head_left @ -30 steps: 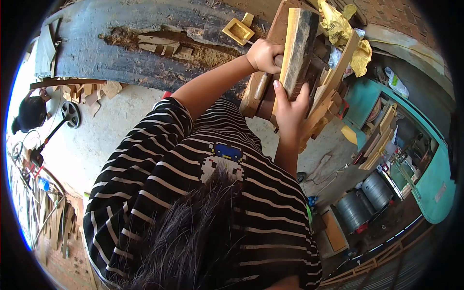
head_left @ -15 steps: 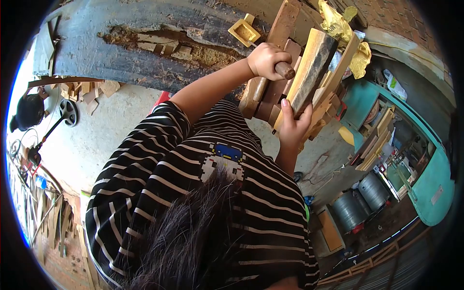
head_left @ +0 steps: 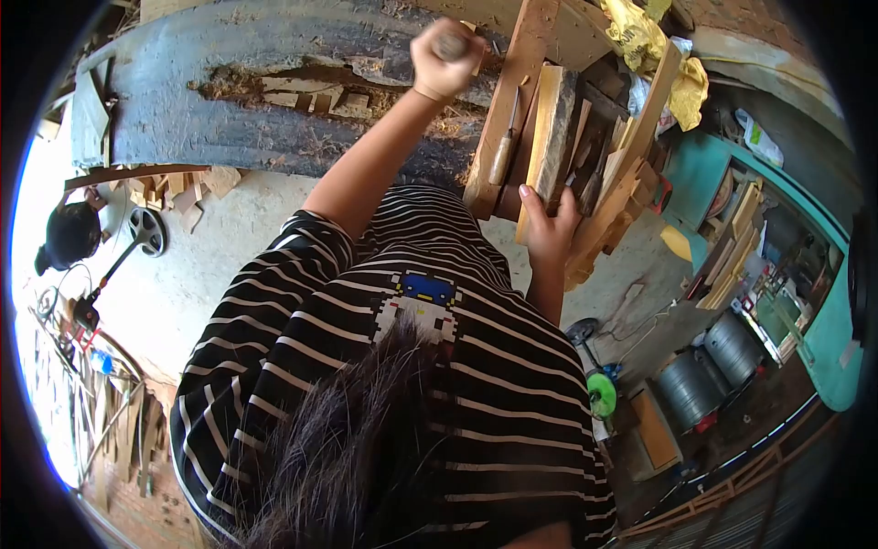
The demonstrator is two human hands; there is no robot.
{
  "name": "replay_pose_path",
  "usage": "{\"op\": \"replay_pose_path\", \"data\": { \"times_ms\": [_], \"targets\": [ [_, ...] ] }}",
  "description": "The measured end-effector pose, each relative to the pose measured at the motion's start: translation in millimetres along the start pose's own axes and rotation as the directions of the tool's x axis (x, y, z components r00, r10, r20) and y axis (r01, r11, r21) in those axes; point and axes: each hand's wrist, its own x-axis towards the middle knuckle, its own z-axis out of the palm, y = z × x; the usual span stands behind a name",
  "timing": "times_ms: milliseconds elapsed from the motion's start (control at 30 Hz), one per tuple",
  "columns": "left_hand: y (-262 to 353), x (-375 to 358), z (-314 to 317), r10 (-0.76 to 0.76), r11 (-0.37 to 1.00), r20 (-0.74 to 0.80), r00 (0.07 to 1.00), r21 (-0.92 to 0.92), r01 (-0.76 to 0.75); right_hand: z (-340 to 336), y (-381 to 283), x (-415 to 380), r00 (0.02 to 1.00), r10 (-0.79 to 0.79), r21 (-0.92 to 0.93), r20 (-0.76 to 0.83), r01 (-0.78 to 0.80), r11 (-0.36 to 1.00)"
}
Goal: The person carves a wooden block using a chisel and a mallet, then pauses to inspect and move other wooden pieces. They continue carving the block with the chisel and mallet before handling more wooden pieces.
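Observation:
My left hand (head_left: 446,60) is raised over the dark log, its fingers closed around a brown tool handle (head_left: 449,46) whose round end faces the camera. The rest of that tool is hidden by the hand. My right hand (head_left: 551,229) grips the lower end of a wooden block (head_left: 545,128), thumb on its near end and fingers at the right side. The block is pale on the left and dark on the right. Just left of it, a thin tool with a light wooden handle (head_left: 500,159) lies along a reddish board (head_left: 523,69).
The long dark log (head_left: 174,119) has a rough hollow holding chips and small wood pieces. Boards (head_left: 640,128) and crumpled yellow foil (head_left: 688,91) lie at the right. A teal cabinet (head_left: 681,183) and metal drums (head_left: 690,389) stand farther right; wood scraps (head_left: 174,183) lie on the left floor.
My left hand has moved up and left, away from the block, with the handle still in it. The block has moved down and left in my right hand, uncovering the tool with the light handle.

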Motion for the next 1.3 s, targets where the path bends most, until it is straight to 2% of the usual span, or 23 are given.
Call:
{"op": "replay_pose_path", "data": {
  "times_ms": [33, 67, 167, 200, 233, 333, 467, 500, 567, 633, 700, 767, 833, 867, 900, 933, 967, 1000, 1033, 1067, 1100, 1167, 1300],
  "targets": [
    [-7, 3, -6, -0.096, 0.991, -0.041, 0.995, -0.095, 0.092, 0, 2, -2, 1.000, 0.006, 0.007, -0.010, -0.006, 1.000],
    [-13, 5, -12, -0.097, 0.991, -0.028, 0.995, -0.098, 0.094, -1, 3, -2, 1.000, 0.016, 0.007, -0.011, -0.016, 1.000],
    [-24, 13, -25, -0.248, 0.907, -0.104, 0.963, -0.374, 0.193, -3, 11, -4, 0.999, 0.046, 0.045, -0.018, -0.046, 0.998],
    [-27, 16, -27, -0.168, 0.943, -0.118, 0.979, -0.309, 0.125, -2, 12, -5, 0.998, 0.063, 0.078, -0.016, -0.062, 0.995],
    [-28, 15, -29, -0.169, 0.943, -0.112, 0.979, -0.308, 0.128, -2, 13, -6, 0.998, 0.067, 0.082, -0.018, -0.066, 0.994],
    [-25, 14, -31, -0.264, 0.933, -0.190, 0.946, -0.301, 0.200, 0, 13, -8, 0.996, 0.089, 0.106, -0.029, -0.086, 0.991],
    [-30, 14, -35, -0.476, 0.844, -0.465, 0.747, -0.481, 0.239, 0, 13, -11, 0.999, 0.045, 0.092, -0.013, -0.043, 0.995],
    [-32, 14, -39, -0.547, 0.811, -0.511, 0.662, -0.519, 0.270, 0, 14, -11, 0.999, 0.038, 0.077, -0.001, -0.038, 0.996],
    [-36, 13, -48, -0.600, 0.782, -0.564, 0.567, -0.564, 0.267, 0, 18, -12, 0.999, 0.047, 0.106, 0.003, -0.047, 0.993],
    [-28, 12, -53, -0.607, 0.760, -0.518, 0.602, -0.600, 0.250, -1, 21, -14, 0.998, 0.058, 0.131, 0.015, -0.059, 0.990],
    [-20, 13, -53, -0.541, 0.810, -0.528, 0.654, -0.537, 0.236, 0, 21, -13, 0.997, 0.080, 0.107, 0.007, -0.080, 0.991],
    [-12, 13, -47, -0.463, 0.851, -0.462, 0.756, -0.469, 0.235, 1, 21, -13, 0.997, 0.083, 0.093, 0.008, -0.083, 0.992],
    [-7, 18, -43, -0.324, 0.909, -0.305, 0.896, -0.364, 0.205, 1, 24, -12, 0.996, 0.086, 0.078, 0.005, -0.086, 0.993],
    [-4, 10, -30, -0.382, 0.903, -0.303, 0.873, -0.321, 0.284, 1, 30, -11, 0.997, 0.073, 0.046, 0.008, -0.073, 0.996],
    [-4, 5, -27, -0.312, 0.934, -0.063, 0.948, -0.204, 0.294, 1, 33, -10, 0.998, 0.059, 0.014, 0.013, -0.059, 0.998],
    [11, 5, -15, -0.029, 0.984, 0.139, 0.990, 0.176, 0.005, 0, 34, -10, 0.998, 0.058, 0.011, 0.016, -0.058, 0.998],
    [33, 3, 3, 0.033, 0.980, 0.262, 0.964, 0.179, -0.083, 1, 34, -10, 0.997, 0.073, 0.027, 0.028, -0.074, 0.997],
    [36, -5, 18, 0.099, 0.990, 0.411, 0.906, 0.052, -0.131, 1, 34, -9, 0.995, 0.087, 0.043, 0.042, -0.089, 0.995],
    [37, -14, 30, 0.091, 0.981, 0.530, 0.843, 0.101, -0.169, 2, 33, -9, 0.995, 0.086, 0.041, 0.047, -0.087, 0.995],
    [37, -20, 42, 0.217, 0.940, 0.590, 0.778, 0.089, -0.329, 2, 31, -9, 0.995, 0.087, 0.023, 0.047, -0.088, 0.996],
    [32, -33, 51, 0.172, 0.954, 0.678, 0.715, 0.067, -0.293, 0, 29, -8, 0.995, 0.088, 0.003, 0.044, -0.088, 0.996],
    [37, -43, 67, 0.272, 0.930, 0.700, 0.660, -0.014, -0.368, -1, 30, -7, 0.994, 0.100, 0.019, 0.039, -0.101, 0.995],
    [38, -57, 88, 0.261, 0.938, 0.664, 0.701, -0.004, -0.346, -7, 38, -6, 0.996, 0.086, 0.109, 0.005, -0.086, 0.990]
  ]
}}
